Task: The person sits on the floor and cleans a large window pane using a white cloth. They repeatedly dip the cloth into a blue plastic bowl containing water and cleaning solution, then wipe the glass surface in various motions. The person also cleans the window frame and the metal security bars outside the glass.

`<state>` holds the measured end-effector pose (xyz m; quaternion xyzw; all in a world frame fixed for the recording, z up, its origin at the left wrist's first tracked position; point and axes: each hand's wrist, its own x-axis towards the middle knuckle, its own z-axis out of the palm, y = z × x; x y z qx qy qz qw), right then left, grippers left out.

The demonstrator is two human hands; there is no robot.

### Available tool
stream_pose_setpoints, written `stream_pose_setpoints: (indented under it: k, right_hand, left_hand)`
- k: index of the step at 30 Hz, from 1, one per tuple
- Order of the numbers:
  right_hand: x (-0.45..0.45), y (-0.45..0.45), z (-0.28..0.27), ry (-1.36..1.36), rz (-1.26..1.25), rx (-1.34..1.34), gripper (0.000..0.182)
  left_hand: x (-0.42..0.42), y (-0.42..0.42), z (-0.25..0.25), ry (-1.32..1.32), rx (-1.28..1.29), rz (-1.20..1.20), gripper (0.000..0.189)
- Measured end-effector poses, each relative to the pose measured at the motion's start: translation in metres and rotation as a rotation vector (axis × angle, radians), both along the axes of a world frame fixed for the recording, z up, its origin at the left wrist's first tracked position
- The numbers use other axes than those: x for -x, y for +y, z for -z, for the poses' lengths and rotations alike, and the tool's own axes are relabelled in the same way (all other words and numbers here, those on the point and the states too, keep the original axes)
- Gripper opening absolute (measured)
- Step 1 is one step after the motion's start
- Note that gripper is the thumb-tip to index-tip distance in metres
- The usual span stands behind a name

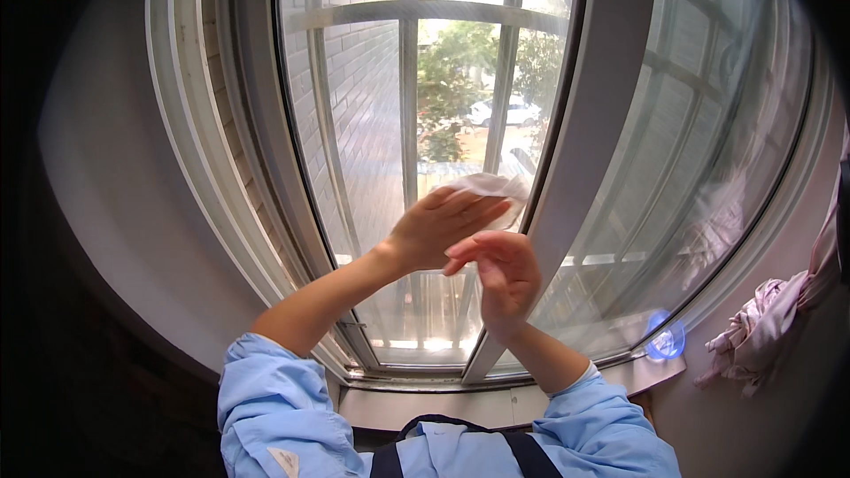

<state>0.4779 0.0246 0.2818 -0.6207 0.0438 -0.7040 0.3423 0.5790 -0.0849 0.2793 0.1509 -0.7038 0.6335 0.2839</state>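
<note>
My left hand (441, 229) lies flat, fingers together, over a white cloth (483, 184). It presses the cloth towards the lower right part of a sliding window's glass pane (365, 146). Most of the cloth is hidden behind the fingers. Just below and to the right, my right hand (510, 279) is raised before the window, wrist bent and fingers loosely curled. I see nothing in it. The grey window frame's upright (601, 99) runs close by on the right.
Metal bars (408, 99) stand outside the glass. A second pane (664, 166) is on the right. A small blue translucent container (666, 337) sits on the sill (425, 407) at its right end. A gathered pinkish curtain (764, 318) hangs by the right wall.
</note>
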Motion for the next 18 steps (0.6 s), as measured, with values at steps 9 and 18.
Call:
stream_pose_setpoints:
  k: [9,18]
  right_hand:
    - [0.033,-0.045,-0.098,0.23,0.946,0.857,0.025]
    - [0.05,-0.043,-0.093,0.43,1.094,0.856,0.025]
  left_hand:
    - [0.042,0.007,-0.194,0.384,-0.006,-0.132,0.034]
    - [-0.034,-0.005,-0.184,0.575,0.16,0.037,0.028]
